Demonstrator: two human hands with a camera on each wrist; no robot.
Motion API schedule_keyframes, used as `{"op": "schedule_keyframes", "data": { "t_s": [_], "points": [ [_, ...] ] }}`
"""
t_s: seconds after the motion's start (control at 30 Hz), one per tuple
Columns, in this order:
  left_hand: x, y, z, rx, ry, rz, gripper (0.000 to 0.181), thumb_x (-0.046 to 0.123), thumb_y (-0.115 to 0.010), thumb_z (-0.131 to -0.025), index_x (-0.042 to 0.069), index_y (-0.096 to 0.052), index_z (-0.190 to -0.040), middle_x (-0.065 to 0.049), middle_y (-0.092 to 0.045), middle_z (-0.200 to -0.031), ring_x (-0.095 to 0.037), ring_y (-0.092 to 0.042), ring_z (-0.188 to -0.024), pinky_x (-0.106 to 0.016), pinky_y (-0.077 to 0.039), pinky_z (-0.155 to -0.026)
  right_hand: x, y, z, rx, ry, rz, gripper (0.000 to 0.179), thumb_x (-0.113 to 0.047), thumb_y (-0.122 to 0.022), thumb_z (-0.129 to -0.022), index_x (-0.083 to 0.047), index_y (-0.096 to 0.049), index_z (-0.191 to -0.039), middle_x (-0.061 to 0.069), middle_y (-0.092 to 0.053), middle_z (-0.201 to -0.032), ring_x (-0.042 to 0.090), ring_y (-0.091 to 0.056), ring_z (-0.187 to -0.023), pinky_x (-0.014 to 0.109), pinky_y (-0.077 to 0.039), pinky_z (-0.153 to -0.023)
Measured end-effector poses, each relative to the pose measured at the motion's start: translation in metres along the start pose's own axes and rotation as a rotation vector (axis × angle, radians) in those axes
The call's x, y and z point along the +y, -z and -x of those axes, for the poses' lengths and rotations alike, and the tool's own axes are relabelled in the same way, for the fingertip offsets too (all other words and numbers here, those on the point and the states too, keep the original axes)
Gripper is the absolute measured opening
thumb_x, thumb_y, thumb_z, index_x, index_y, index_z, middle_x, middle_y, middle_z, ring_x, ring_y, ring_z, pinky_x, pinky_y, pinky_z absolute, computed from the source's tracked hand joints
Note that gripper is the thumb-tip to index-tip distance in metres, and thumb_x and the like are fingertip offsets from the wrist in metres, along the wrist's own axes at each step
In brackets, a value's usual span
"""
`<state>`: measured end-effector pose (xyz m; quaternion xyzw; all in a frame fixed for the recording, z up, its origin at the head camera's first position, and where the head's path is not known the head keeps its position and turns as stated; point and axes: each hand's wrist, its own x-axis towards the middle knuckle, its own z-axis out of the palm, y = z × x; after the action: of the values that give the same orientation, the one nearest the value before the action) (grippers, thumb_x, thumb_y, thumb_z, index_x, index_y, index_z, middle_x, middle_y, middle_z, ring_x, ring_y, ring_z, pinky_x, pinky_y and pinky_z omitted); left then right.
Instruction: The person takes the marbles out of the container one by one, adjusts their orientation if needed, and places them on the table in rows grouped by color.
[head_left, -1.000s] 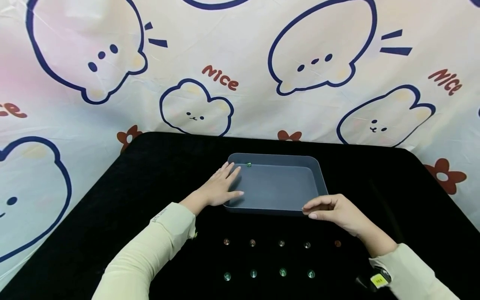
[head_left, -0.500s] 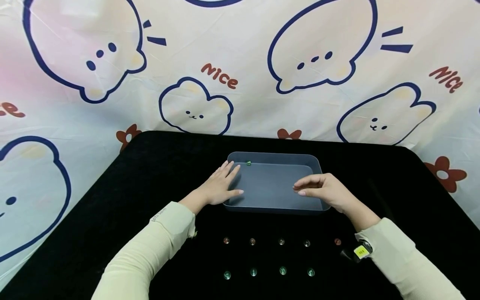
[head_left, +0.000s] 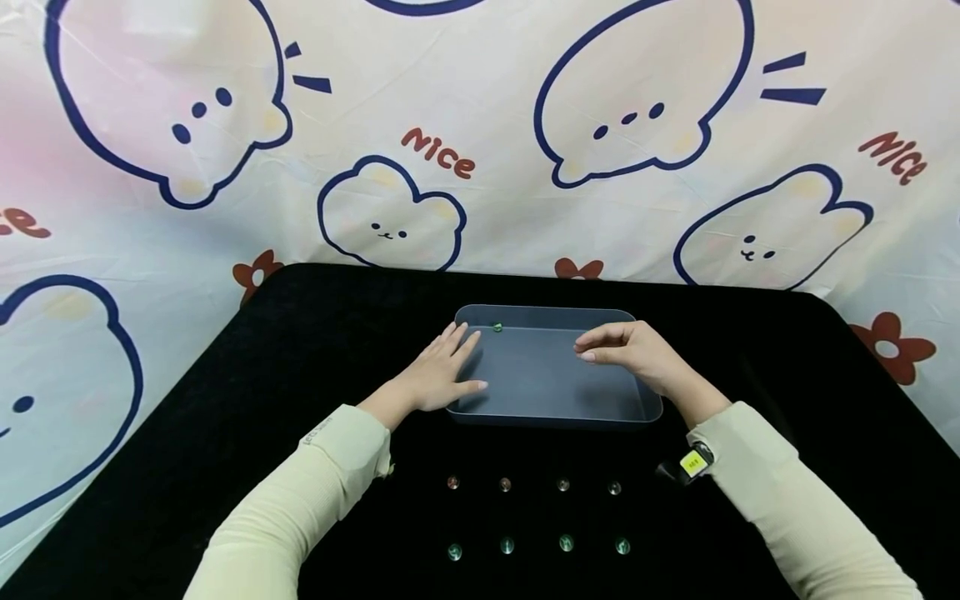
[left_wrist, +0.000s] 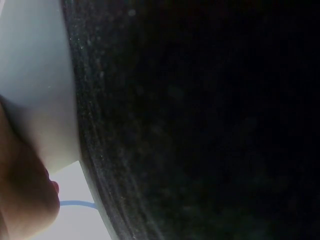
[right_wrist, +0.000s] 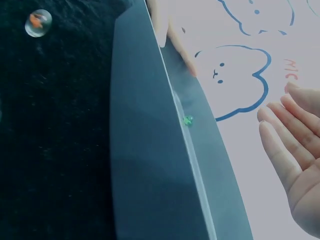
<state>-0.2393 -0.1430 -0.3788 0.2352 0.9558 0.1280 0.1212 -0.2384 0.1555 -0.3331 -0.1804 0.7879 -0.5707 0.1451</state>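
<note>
My left hand (head_left: 431,372) rests over the left rim of a grey tray (head_left: 547,375), fingers spread and thumb reaching inside; part of that hand (left_wrist: 25,195) shows beside the tray wall in the left wrist view. My right hand (head_left: 633,354) hovers above the tray's right side, fingers loosely bent. In the right wrist view the right hand (right_wrist: 295,145) has relaxed fingers, and nothing shows between them. A small green marble (head_left: 497,327) lies in the tray's far left corner.
In front of the tray, on the black cloth (head_left: 360,542), are a row of clear marbles with reddish insides (head_left: 506,485) and a nearer row of greenish marbles (head_left: 566,543). A patterned curtain (head_left: 495,225) hangs behind the table.
My right hand has left the tray's front right corner, moving up, away and a little left over the tray. Its wrist now covers where the rightmost reddish marble lay. My left hand stays put.
</note>
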Motion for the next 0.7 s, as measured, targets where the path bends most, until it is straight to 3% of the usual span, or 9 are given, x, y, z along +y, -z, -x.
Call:
{"op": "schedule_keyframes", "data": {
  "t_s": [0.7],
  "points": [
    [-0.003,0.0,-0.001,-0.009,-0.006,-0.003,0.08,0.062,-0.033,-0.082,0.017,-0.002,-0.14,-0.008,0.008,-0.144,-0.018,0.014,-0.127,-0.037,0.002,-0.102,0.0,-0.002,-0.037,-0.018,0.008,0.023,0.037,-0.017,-0.065,-0.077,0.004,-0.059,-0.107,0.018,-0.058,-0.106,0.031,-0.054,-0.096,0.045,-0.04,-0.081]
  ]
}}
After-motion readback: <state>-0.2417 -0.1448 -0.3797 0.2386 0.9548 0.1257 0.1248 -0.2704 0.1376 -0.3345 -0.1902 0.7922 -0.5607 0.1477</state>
